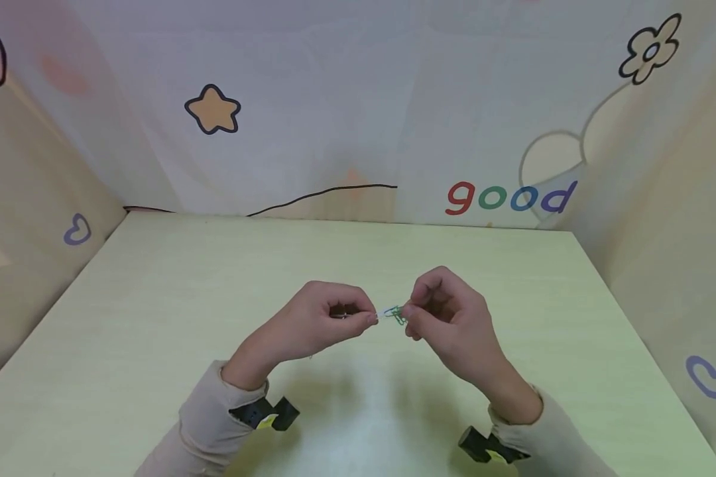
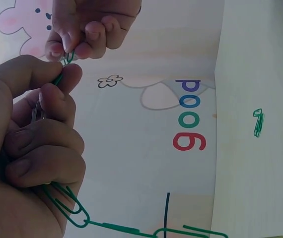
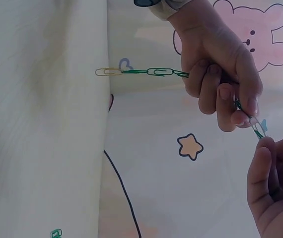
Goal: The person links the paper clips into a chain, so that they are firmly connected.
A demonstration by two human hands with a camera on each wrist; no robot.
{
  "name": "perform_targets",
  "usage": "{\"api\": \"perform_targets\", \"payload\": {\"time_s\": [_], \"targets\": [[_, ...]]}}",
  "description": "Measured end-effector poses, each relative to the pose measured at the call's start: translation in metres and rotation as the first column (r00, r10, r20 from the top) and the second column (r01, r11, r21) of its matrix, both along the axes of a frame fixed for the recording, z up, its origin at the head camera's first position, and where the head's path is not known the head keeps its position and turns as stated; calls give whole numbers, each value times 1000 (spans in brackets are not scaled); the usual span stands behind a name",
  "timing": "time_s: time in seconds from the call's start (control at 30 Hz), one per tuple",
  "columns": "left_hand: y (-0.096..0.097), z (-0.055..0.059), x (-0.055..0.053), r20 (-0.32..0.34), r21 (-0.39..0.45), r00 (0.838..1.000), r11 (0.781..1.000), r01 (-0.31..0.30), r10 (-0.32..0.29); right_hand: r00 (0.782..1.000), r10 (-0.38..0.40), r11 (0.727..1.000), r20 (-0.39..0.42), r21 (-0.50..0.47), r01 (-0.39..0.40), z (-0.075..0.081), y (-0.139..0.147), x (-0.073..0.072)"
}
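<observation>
My left hand [image 1: 316,318] holds a chain of paper clips [image 3: 160,72], thumb and forefinger pinching its upper end and the other fingers curled round it. Below that hand dangle several green clips and, at the tail, a yellow paper clip [image 3: 108,72]. Facing it, my right hand [image 1: 453,324] pinches a green paper clip [image 1: 398,315] between thumb and fingertips. Between the two hands the clips meet, raised above the table; whether they are linked there I cannot tell. Fingertips partly hide them.
A small green bunch of paper clips [image 2: 258,123] lies on the pale table [image 1: 185,265]. Printed cloth walls [image 1: 334,79] enclose the table at the back and both sides. Each wrist carries a strapped black camera [image 1: 285,414].
</observation>
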State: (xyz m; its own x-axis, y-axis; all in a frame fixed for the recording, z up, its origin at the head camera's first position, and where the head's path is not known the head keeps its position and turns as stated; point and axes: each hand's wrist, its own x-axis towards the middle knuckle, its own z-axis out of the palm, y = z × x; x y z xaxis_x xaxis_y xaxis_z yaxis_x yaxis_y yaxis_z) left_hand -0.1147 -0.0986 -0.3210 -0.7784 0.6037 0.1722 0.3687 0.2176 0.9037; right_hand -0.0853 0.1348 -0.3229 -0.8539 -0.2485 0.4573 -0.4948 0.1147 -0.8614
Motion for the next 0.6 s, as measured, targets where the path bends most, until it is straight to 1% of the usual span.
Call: {"api": "perform_targets", "payload": {"time_s": [0.13,0.27,0.33,0.4,0.47,0.5,0.53,0.6], "targets": [[-1,1,-1,-2,-8,1000,1000,2,-2,998,-20,999,-52,-40,18,5,1,0],[-1,-1,-2,6,-16,1000,1000,13,-13,997,-9,997,-81,-77,2,7,2,0],[-1,-3,-2,27,-30,999,999,39,-38,997,6,996,-82,-84,-13,7,2,2],[-1,-5,-3,68,-71,993,993,99,-94,997,19,997,-80,-72,-25,8,1,3],[-1,-8,-5,127,-119,979,977,178,-163,996,35,998,-80,-51,-39,9,0,5],[0,-10,-6,157,-130,967,967,221,-200,996,40,998,-82,-36,-43,10,0,6],[1,-11,-7,182,-131,954,956,263,-237,995,44,999,-87,-17,-46,10,0,7],[3,-14,-9,224,-86,928,942,324,-299,994,50,999,-102,18,-48,11,0,7]]}}
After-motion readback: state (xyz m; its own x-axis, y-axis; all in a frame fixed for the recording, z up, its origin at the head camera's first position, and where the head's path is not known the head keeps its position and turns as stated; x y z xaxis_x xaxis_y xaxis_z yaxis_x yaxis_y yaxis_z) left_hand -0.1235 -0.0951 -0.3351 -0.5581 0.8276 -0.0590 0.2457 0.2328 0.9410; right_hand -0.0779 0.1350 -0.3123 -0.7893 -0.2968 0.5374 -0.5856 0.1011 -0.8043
